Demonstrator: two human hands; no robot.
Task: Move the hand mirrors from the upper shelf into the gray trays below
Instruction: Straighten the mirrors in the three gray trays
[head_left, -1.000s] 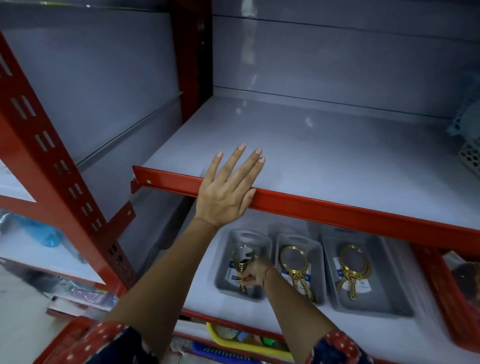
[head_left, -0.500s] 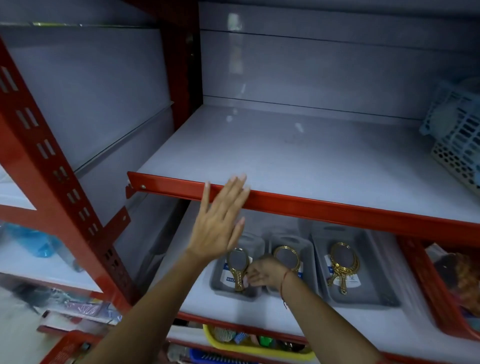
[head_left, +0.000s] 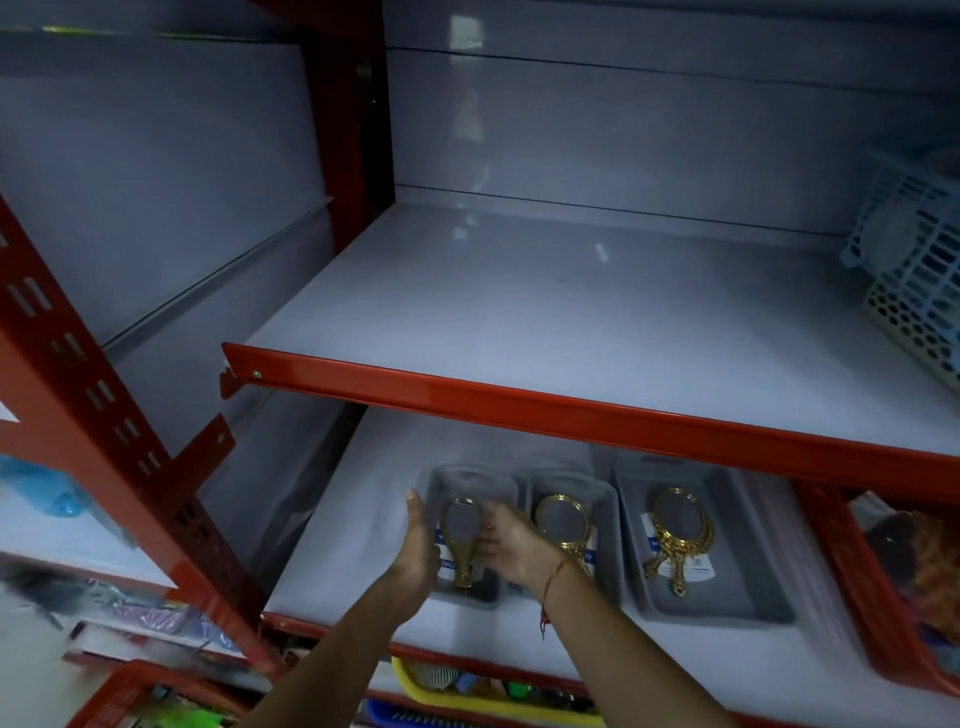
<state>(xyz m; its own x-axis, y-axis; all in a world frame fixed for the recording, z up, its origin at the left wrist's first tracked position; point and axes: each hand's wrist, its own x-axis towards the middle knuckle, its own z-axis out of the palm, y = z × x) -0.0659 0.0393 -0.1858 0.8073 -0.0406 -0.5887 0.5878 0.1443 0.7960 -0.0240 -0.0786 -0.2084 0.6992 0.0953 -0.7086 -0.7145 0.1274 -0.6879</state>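
Observation:
Three gray trays stand side by side on the lower shelf, each with a gold hand mirror in it. The left tray (head_left: 470, 600) holds an oval mirror (head_left: 460, 540). My left hand (head_left: 420, 545) is at that tray's left side and my right hand (head_left: 511, 545) at its right side, fingers extended, palms facing each other. Whether they touch the tray I cannot tell. The middle tray (head_left: 608, 499) holds a round mirror (head_left: 563, 519), partly hidden by my right hand. The right tray (head_left: 727, 597) holds an ornate mirror (head_left: 678, 530). The upper shelf (head_left: 519, 322) shows no mirrors.
Blue and white plastic baskets (head_left: 914, 270) sit at the upper shelf's far right. A red basket (head_left: 883, 597) stands right of the trays. A red slotted upright (head_left: 104, 415) runs along the left. Below are a yellow basket (head_left: 467, 696) and other goods.
My left hand has dropped from the upper shelf's red edge down to the left tray. My right hand has opened beside the same tray. The camera has tilted slightly.

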